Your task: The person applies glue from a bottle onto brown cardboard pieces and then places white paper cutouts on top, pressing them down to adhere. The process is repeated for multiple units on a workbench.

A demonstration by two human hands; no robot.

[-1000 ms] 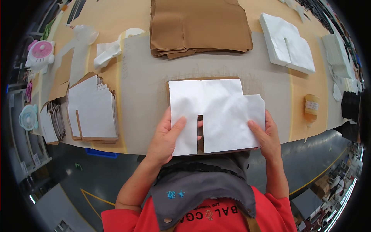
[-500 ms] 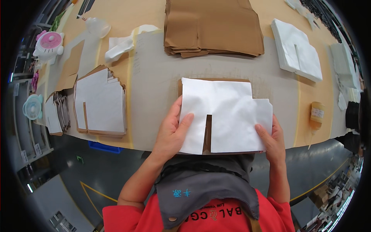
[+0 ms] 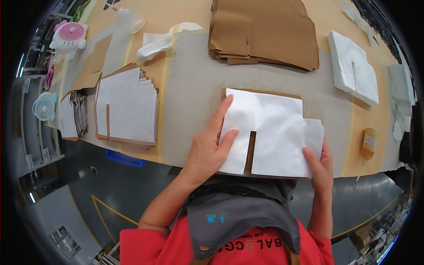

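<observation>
Right at the table's front edge lies a white slotted sheet (image 3: 274, 132), notched at its upper right, over a brown piece (image 3: 265, 92) that shows along the top and through the slot. My left hand (image 3: 210, 143) holds its left side, thumb on top, with the index finger stretched along the edge to the upper corner. Gripping the lower right edge is my right hand (image 3: 321, 165), its thumb on the white surface and its other fingers at the side and partly hidden.
A brown stack (image 3: 265, 35) lies beyond. On the left are stacked white-and-brown pieces (image 3: 132, 106), a pink-and-white fan (image 3: 70, 37) and a crumpled white cloth (image 3: 154, 46). To the right are white slotted sheets (image 3: 353, 66) and a glue bottle (image 3: 369, 143).
My left index finger has slid up the sheet's left edge to its top corner. My right hand keeps its grip at the right edge. The whole view has shifted and tilted slightly.
</observation>
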